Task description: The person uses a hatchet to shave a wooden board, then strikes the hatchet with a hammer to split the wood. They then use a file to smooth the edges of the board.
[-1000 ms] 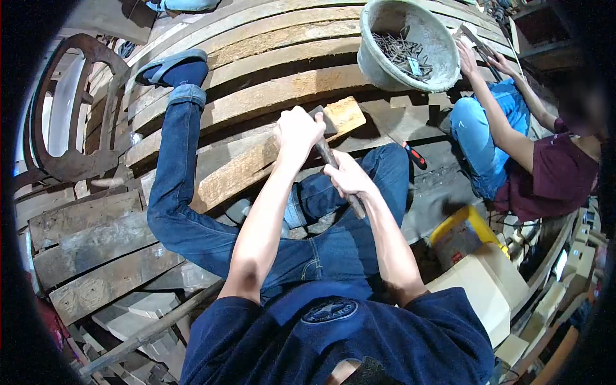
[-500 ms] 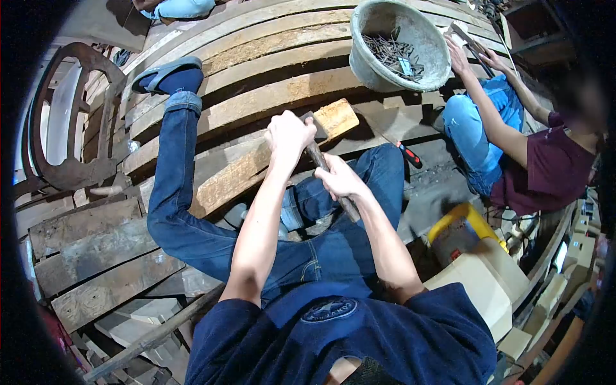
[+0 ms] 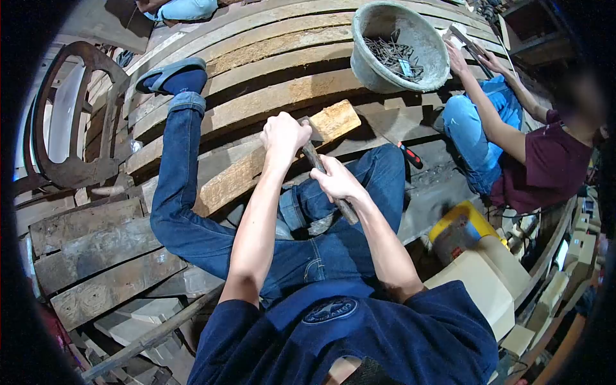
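A hammer [image 3: 347,210] with a worn wooden handle slants over a rough light wood beam [image 3: 224,187]. My left hand [image 3: 284,136] is closed in a fist at the hammer's head and hides much of it. Lower down, the fingers of my right hand [image 3: 337,179] wrap around the handle. The beam lies diagonally between my legs, and its bright sawn end [image 3: 337,120] shows just beyond the hammer head. What lies under my left fist is hidden.
A grey bucket [image 3: 360,61] of nails stands ahead on wooden slats. A red-and-black-handled tool [image 3: 410,156] lies at right. A person [image 3: 545,163] sits at right, hands on a tool. A yellow container [image 3: 443,221] and cardboard box [image 3: 471,282] are beside me; a rusty metal frame [image 3: 96,170] stands left.
Both hands and the hammer have shifted slightly to the left. The grip of each hand looks the same, and the beam stays in place.
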Demonstrator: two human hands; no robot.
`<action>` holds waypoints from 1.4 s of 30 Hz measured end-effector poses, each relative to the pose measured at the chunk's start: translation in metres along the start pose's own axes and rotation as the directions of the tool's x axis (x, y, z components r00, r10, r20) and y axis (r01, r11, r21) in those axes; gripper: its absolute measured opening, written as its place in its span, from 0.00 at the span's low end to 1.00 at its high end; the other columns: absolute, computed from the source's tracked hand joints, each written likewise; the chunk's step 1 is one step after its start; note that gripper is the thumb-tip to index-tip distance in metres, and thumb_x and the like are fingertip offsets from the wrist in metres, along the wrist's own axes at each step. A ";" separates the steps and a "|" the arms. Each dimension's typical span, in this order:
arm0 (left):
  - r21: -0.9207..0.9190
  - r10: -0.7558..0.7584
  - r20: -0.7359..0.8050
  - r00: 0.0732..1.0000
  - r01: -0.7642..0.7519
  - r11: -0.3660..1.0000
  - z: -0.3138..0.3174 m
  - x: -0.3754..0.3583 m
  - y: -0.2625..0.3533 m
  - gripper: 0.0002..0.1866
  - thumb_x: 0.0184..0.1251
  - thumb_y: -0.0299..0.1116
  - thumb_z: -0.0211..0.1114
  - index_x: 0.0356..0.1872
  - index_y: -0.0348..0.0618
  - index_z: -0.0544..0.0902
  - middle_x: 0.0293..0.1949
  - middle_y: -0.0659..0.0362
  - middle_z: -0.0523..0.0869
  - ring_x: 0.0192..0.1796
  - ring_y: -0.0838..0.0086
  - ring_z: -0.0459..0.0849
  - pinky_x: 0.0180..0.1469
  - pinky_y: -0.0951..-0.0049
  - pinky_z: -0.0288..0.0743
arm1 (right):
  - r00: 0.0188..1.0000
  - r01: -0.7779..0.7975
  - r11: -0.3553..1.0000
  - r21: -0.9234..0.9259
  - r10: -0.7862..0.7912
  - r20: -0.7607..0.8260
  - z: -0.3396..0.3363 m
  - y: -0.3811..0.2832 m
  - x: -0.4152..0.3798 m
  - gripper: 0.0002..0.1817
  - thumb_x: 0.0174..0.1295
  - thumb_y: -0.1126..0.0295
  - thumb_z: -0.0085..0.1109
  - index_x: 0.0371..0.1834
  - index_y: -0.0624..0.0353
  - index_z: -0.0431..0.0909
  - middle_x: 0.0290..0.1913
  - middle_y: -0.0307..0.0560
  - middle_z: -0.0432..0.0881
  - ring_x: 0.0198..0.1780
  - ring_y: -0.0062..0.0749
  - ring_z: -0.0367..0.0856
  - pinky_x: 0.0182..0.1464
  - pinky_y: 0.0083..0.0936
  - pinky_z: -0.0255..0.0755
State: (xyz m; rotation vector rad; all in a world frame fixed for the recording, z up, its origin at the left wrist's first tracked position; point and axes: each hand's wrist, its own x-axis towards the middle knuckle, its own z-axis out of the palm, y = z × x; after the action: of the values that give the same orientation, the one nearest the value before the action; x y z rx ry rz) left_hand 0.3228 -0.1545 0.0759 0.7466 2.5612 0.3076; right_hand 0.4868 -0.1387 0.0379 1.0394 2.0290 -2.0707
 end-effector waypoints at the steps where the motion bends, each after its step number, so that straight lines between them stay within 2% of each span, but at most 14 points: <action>1: -0.009 -0.005 -0.010 1.000 0.005 1.000 0.003 0.001 0.003 0.22 0.57 0.47 0.69 0.42 0.36 0.88 0.43 0.40 0.89 0.51 0.52 0.89 0.54 0.58 0.82 | 1.000 0.005 1.000 0.004 -0.005 0.010 -0.004 0.007 0.003 0.12 0.67 0.65 0.54 0.39 0.65 0.70 0.15 0.42 0.73 0.11 0.27 0.72 0.14 0.28 0.67; 7: 0.026 0.028 0.060 0.998 -0.029 0.999 0.006 0.019 0.012 0.29 0.57 0.52 0.69 0.46 0.32 0.86 0.45 0.38 0.88 0.52 0.49 0.88 0.54 0.54 0.81 | 1.000 -0.023 0.996 0.083 0.021 0.021 -0.013 0.007 0.009 0.10 0.67 0.66 0.53 0.38 0.63 0.69 0.15 0.39 0.70 0.11 0.25 0.71 0.13 0.26 0.66; 11: -0.043 -0.008 0.073 0.997 0.011 0.999 0.016 0.025 0.000 0.33 0.56 0.57 0.71 0.47 0.31 0.86 0.46 0.38 0.88 0.54 0.49 0.87 0.56 0.55 0.80 | 1.000 0.006 0.999 0.043 -0.007 0.022 -0.011 0.005 0.012 0.10 0.67 0.67 0.52 0.38 0.63 0.69 0.15 0.40 0.71 0.10 0.27 0.71 0.13 0.27 0.67; 12: -0.068 0.006 0.102 0.995 0.001 0.998 0.014 0.024 -0.004 0.34 0.56 0.57 0.71 0.47 0.31 0.85 0.47 0.37 0.88 0.53 0.48 0.87 0.55 0.55 0.81 | 1.000 -0.010 0.998 -0.068 0.008 -0.017 -0.010 -0.005 0.008 0.09 0.67 0.67 0.53 0.38 0.63 0.69 0.16 0.40 0.71 0.11 0.27 0.71 0.14 0.28 0.69; 17: 0.002 0.062 -0.017 0.998 -0.062 0.998 0.018 0.021 -0.007 0.32 0.57 0.56 0.70 0.44 0.32 0.86 0.42 0.38 0.89 0.49 0.49 0.89 0.52 0.56 0.83 | 1.000 0.014 0.999 0.039 -0.014 -0.007 -0.003 -0.002 0.005 0.09 0.66 0.68 0.54 0.38 0.63 0.70 0.19 0.43 0.73 0.12 0.28 0.73 0.15 0.29 0.69; 19: 0.005 0.064 -0.020 0.998 -0.064 0.998 0.014 0.015 -0.007 0.27 0.57 0.52 0.69 0.42 0.34 0.87 0.41 0.39 0.89 0.49 0.51 0.89 0.52 0.58 0.83 | 1.000 0.008 1.000 0.027 -0.008 0.001 -0.001 -0.003 0.003 0.09 0.66 0.67 0.54 0.37 0.62 0.70 0.19 0.41 0.72 0.12 0.27 0.72 0.14 0.29 0.69; 22: -0.027 0.053 0.013 0.999 -0.052 0.998 0.015 0.017 0.000 0.27 0.57 0.52 0.69 0.42 0.34 0.87 0.40 0.38 0.89 0.49 0.51 0.89 0.52 0.58 0.83 | 0.990 0.137 0.986 -0.092 -0.140 -0.023 -0.006 0.015 0.014 0.09 0.66 0.67 0.54 0.36 0.62 0.70 0.19 0.41 0.72 0.12 0.27 0.72 0.15 0.29 0.69; 25: -0.068 0.044 0.006 0.999 -0.043 0.997 0.022 0.023 0.019 0.26 0.58 0.51 0.69 0.41 0.33 0.88 0.42 0.38 0.89 0.51 0.49 0.88 0.54 0.56 0.82 | 0.999 -0.008 0.999 0.042 0.010 -0.046 -0.023 0.011 0.012 0.10 0.66 0.67 0.54 0.36 0.62 0.70 0.19 0.42 0.73 0.13 0.27 0.72 0.15 0.29 0.69; 27: -0.068 0.057 0.034 0.998 -0.055 0.996 0.021 0.026 0.031 0.27 0.58 0.52 0.69 0.42 0.33 0.88 0.43 0.39 0.89 0.51 0.49 0.88 0.55 0.56 0.81 | 0.998 -0.008 1.000 -0.011 0.007 -0.059 -0.035 0.007 0.014 0.11 0.68 0.66 0.54 0.36 0.62 0.69 0.18 0.40 0.71 0.12 0.27 0.71 0.14 0.28 0.68; 32: 0.011 0.043 0.000 0.999 -0.043 0.999 0.013 0.022 0.022 0.27 0.57 0.53 0.70 0.42 0.34 0.87 0.41 0.40 0.89 0.50 0.50 0.89 0.54 0.57 0.82 | 0.998 -0.041 0.998 0.052 0.044 -0.051 -0.019 0.000 0.009 0.12 0.67 0.65 0.55 0.35 0.64 0.69 0.18 0.43 0.72 0.13 0.28 0.74 0.15 0.28 0.70; 38: -0.076 0.030 0.000 1.000 -0.029 0.997 0.016 0.016 0.009 0.27 0.57 0.52 0.71 0.40 0.31 0.87 0.41 0.37 0.88 0.48 0.48 0.89 0.52 0.56 0.83 | 0.998 0.053 0.999 -0.004 -0.053 -0.027 -0.014 0.007 0.007 0.12 0.65 0.66 0.55 0.32 0.63 0.68 0.18 0.42 0.72 0.13 0.30 0.73 0.15 0.31 0.70; 39: -0.085 0.044 -0.014 0.999 -0.045 0.995 0.022 0.019 0.013 0.28 0.57 0.52 0.71 0.41 0.32 0.87 0.41 0.37 0.88 0.49 0.48 0.89 0.52 0.56 0.83 | 0.993 0.073 0.993 -0.091 -0.081 -0.088 -0.019 0.013 0.014 0.11 0.65 0.66 0.55 0.34 0.62 0.69 0.18 0.42 0.72 0.12 0.29 0.73 0.15 0.30 0.69; 41: -0.083 0.052 -0.041 0.998 -0.055 0.995 0.030 0.022 0.032 0.27 0.58 0.53 0.70 0.42 0.33 0.88 0.43 0.38 0.89 0.50 0.49 0.88 0.52 0.56 0.83 | 0.997 -0.025 0.997 0.071 0.030 -0.074 -0.035 0.015 0.015 0.10 0.66 0.66 0.55 0.35 0.62 0.69 0.18 0.41 0.72 0.12 0.28 0.72 0.14 0.30 0.69; 42: -0.098 0.056 0.016 0.998 -0.054 0.994 0.029 0.027 0.039 0.27 0.58 0.53 0.70 0.42 0.34 0.88 0.43 0.39 0.89 0.51 0.50 0.88 0.53 0.55 0.82 | 0.997 0.011 1.000 0.021 -0.009 -0.082 -0.043 0.019 0.020 0.10 0.65 0.66 0.54 0.36 0.61 0.69 0.18 0.40 0.71 0.12 0.27 0.72 0.15 0.29 0.69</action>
State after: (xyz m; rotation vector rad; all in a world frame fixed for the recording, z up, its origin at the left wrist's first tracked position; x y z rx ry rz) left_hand 0.3343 -0.1052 0.0536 0.7801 2.4911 0.4382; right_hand 0.4979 -0.0943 0.0158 1.1379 2.0578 -2.0924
